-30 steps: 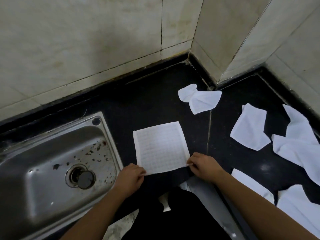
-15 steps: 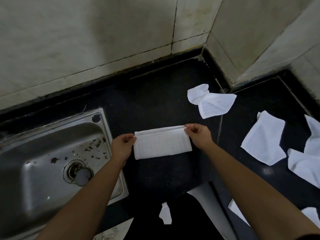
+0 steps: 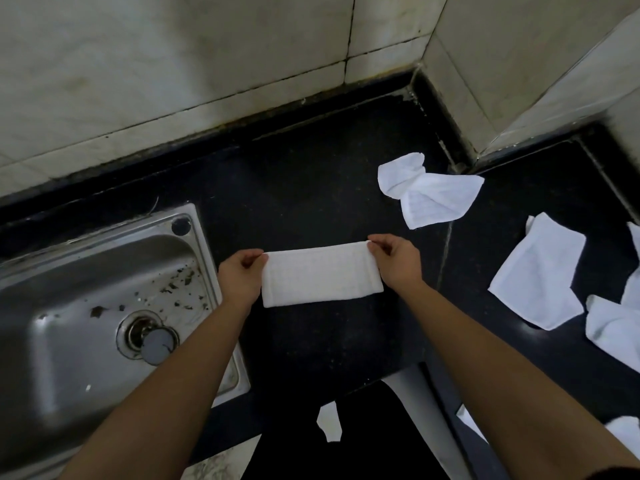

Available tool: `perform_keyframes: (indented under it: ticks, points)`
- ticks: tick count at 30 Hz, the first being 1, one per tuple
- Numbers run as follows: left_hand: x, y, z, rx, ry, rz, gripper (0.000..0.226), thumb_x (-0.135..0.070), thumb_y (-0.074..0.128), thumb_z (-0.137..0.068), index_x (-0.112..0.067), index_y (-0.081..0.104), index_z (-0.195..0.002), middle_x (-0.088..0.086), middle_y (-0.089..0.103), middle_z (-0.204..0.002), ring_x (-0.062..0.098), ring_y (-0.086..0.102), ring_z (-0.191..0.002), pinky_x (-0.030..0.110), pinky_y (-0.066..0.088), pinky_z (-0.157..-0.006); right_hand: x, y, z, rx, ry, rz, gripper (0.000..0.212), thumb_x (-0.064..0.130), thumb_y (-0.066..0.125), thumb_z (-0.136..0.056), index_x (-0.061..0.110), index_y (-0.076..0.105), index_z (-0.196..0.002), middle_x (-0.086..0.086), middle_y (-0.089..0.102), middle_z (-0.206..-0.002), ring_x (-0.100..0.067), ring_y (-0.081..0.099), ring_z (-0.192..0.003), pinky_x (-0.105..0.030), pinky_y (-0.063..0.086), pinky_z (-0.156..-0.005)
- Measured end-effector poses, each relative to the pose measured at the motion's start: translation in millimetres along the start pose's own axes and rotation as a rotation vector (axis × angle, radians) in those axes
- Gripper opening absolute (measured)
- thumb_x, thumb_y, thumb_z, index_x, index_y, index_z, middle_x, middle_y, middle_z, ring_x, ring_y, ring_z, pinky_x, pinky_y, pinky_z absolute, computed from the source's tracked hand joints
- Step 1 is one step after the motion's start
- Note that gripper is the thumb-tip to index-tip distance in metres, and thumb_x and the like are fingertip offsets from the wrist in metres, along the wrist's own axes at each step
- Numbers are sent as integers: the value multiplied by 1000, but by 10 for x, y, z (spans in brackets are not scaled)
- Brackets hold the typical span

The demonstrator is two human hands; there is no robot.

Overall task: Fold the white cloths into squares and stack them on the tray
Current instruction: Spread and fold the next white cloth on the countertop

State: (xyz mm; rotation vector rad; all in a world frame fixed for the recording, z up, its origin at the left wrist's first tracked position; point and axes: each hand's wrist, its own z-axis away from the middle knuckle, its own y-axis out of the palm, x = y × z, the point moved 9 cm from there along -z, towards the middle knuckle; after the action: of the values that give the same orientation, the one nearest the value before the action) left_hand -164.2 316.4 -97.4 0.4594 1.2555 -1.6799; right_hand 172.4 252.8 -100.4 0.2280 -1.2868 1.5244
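A black counter (image 3: 311,174) runs along a tiled wall (image 3: 173,64) and turns at a corner on the right side. On the left, a steel sink (image 3: 69,271) is set into the counter. Its basin carries dark specks, and a round plug (image 3: 157,348) sits at the drain. Behind the hands and to the right lies a crumpled cloth (image 3: 429,195), apart from them. Further right, a loose cloth (image 3: 538,271) lies spread open, and more white cloths (image 3: 613,327) overlap each other at the right edge of the view. Low in the view, beyond the front edge of the counter, there is a small white scrap (image 3: 329,426).

The folded cloth (image 3: 322,273) lies in the middle of the counter, just right of the sink, as a long narrow band. The left hand (image 3: 240,278) pinches its far left corner between thumb and forefinger, with the other fingers curled in. The right hand (image 3: 394,261) pinches the far right corner in the same way, thumb against fingertips. The near edge of the cloth rests flat on the counter.

Both hands are turned with their backs upward. The two forearms come up from the bottom of the view and lean toward each other. The left forearm passes over the right rim of the sink.
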Motion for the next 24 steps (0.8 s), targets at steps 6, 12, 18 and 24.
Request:
perform_keyframes:
  ticks: [6,12,18,24]
  points:
    - [-82,23,52,0,141,-174,33,-27,65,-94,-12,64,-124,10,65,-114,23,63,-103,35,51,-90,136,-21,90,-50,-86,133,33,28,58,-99,21,62,-132,-5,60,-122,-19,63,-102,-35,52,-91]
    - [-267,366,463,90,739,-892,57,-42,28,-104,-17,27,-154,16,19,-162,31,20,-148,53,26,-114,543,481,585,-42,-716,754,51,32,38,-105,13,36,-152,-19,27,-161,-36,29,-147,-52,29,-116]
    - [48,578,371,241,676,-1089,72,-60,0,-98,-21,2,-158,8,-6,-166,22,-7,-152,56,7,-121,409,1061,553,200,-694,917,71,59,16,-102,19,12,-161,-14,0,-168,-32,0,-155,-55,7,-124]
    - [55,574,326,278,671,-1099,73,-63,4,-97,-24,-1,-158,6,-8,-166,23,-11,-152,55,2,-121,100,600,304,186,-607,1019,74,64,11,-101,22,7,-161,-12,0,-168,-32,0,-155,-56,6,-123]
